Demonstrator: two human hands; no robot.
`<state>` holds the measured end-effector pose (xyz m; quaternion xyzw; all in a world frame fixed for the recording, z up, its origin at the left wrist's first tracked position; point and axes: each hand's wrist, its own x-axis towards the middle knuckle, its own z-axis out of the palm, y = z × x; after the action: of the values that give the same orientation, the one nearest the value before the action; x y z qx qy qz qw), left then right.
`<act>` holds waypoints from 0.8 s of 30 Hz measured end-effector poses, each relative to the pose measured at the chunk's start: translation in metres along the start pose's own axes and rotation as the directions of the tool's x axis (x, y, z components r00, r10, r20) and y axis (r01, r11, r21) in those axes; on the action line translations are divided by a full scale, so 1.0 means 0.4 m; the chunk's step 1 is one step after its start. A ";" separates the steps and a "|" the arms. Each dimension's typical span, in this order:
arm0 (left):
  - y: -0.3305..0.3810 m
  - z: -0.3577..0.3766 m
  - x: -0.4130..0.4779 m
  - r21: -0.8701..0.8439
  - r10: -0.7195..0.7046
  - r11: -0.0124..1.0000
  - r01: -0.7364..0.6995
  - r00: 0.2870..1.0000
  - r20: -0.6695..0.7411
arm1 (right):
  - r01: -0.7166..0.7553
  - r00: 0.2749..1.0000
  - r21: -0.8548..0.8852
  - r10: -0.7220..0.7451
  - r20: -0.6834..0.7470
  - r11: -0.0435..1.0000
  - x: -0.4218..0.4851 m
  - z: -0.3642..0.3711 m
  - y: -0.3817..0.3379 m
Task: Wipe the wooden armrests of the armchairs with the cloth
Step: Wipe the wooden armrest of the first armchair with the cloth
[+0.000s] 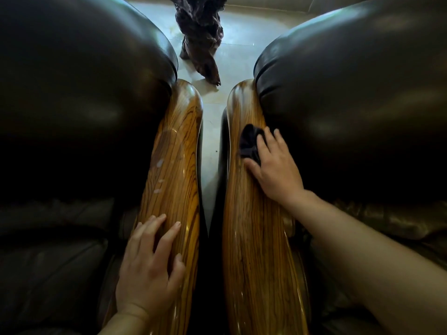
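Two glossy striped wooden armrests run side by side away from me: the left armrest (176,151) and the right armrest (251,238). My right hand (275,165) presses a dark cloth (249,143) flat on the middle of the right armrest, fingers spread over it. My left hand (150,264) rests flat on the near part of the left armrest with nothing in it. Pale smudges (159,175) show on the left armrest ahead of that hand.
Dark leather backrests bulge on both sides, the left cushion (79,97) and the right cushion (358,100). A narrow gap (210,146) between the chairs shows pale floor tiles. A dark brown carved wooden piece (200,37) stands on the floor beyond the armrests.
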<state>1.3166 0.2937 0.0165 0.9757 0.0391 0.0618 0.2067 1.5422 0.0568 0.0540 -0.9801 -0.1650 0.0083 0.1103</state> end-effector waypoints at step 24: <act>-0.003 0.004 -0.003 0.000 0.000 1.000 0.000 1.000 0.013 | 0.012 0.997 0.124 -0.002 -0.082 0.992 0.024 0.018 -0.042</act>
<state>1.3157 0.2939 0.0146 0.9760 0.0377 0.0555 0.2071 1.5456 0.0771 0.0509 -0.9702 -0.1628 -0.0221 0.1779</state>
